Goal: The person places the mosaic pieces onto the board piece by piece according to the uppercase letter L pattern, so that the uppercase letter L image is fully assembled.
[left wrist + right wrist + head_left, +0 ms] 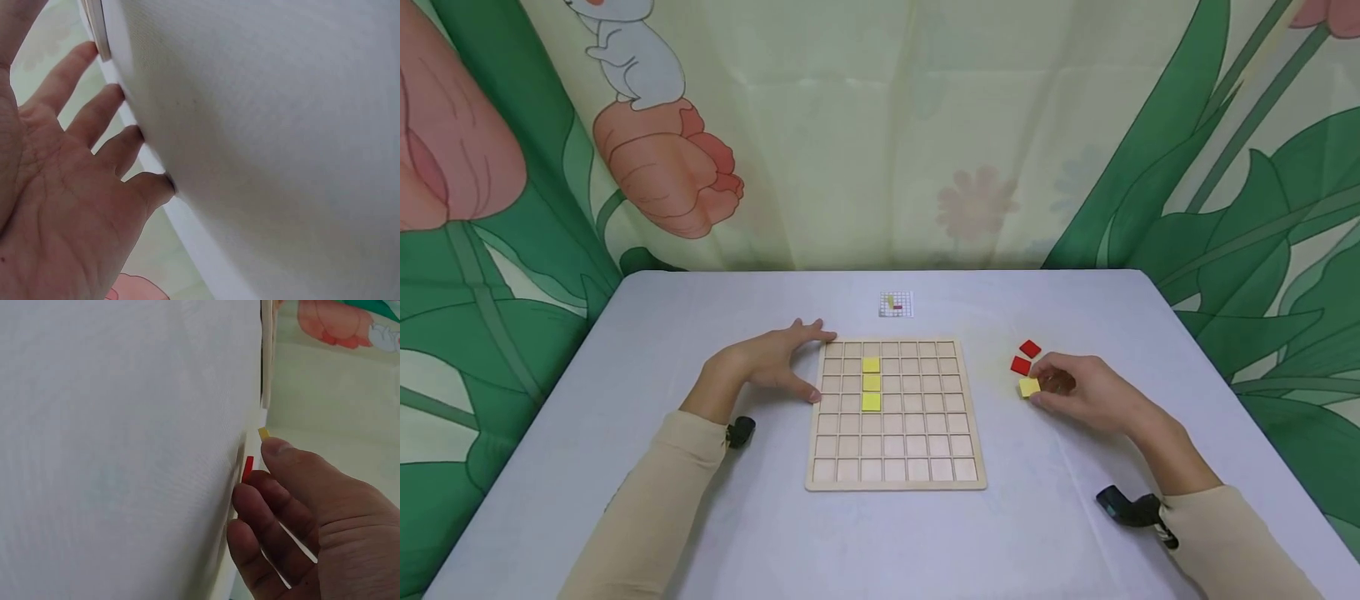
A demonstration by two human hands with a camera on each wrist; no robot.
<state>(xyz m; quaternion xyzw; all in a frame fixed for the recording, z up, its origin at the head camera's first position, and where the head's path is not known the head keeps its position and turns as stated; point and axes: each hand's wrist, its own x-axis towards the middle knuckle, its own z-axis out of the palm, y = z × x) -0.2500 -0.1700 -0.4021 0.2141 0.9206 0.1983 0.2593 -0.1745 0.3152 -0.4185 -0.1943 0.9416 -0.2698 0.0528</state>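
Observation:
A wooden grid board (895, 487) lies at the middle of the table. Three yellow square tiles (871, 383) fill cells one below another in its third column. My left hand (772, 358) is at the board's upper left, thumb at the left edge and spread fingertips by the corner; the left wrist view shows its fingers (94, 115) extended. To the right of the board, my right hand (1084, 392) pinches another yellow tile (1028, 387) between thumb and fingers. Two red tiles, one nearer (1020, 365) and one farther (1030, 348), lie just beyond it on the cloth.
Behind the board lies a small card (896, 304) printed with a grid and coloured squares. A white cloth (880, 550) covers the table. A printed curtain (865, 150) hangs behind its far edge. Each wrist carries a small black camera.

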